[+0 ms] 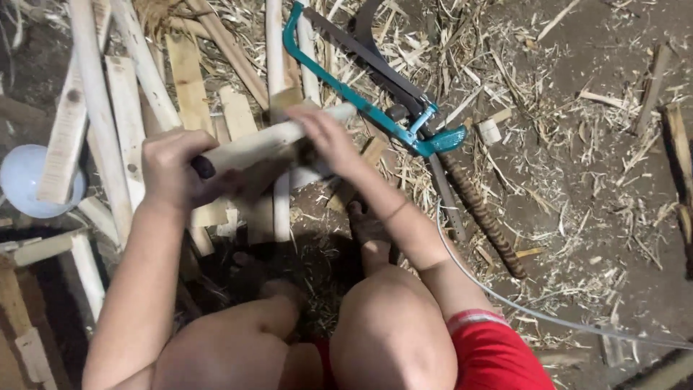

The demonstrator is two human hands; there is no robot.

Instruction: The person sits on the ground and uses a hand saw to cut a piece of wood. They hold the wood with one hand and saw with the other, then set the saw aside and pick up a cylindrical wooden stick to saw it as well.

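My left hand (pixel 173 170) is closed around the near end of a pale, peeled wooden stick (pixel 271 141) that runs up and to the right. Farther along the same stick, my right hand (pixel 325 137) rests with its fingers over the wood near its far end. A teal-framed hacksaw (pixel 361 94) lies on the ground just beyond my right hand, its handle to the right. My bare knees and red shorts (pixel 491 354) fill the bottom of the view.
Several pale wooden slats and sticks (pixel 123 108) lie heaped on the left. A white round bowl (pixel 25 180) sits at the far left. A dark curved blade with a wrapped handle (pixel 480 217) lies right of the saw. Wood shavings (pixel 577 144) cover the dirt floor; a thin grey cable (pixel 520 307) crosses it.
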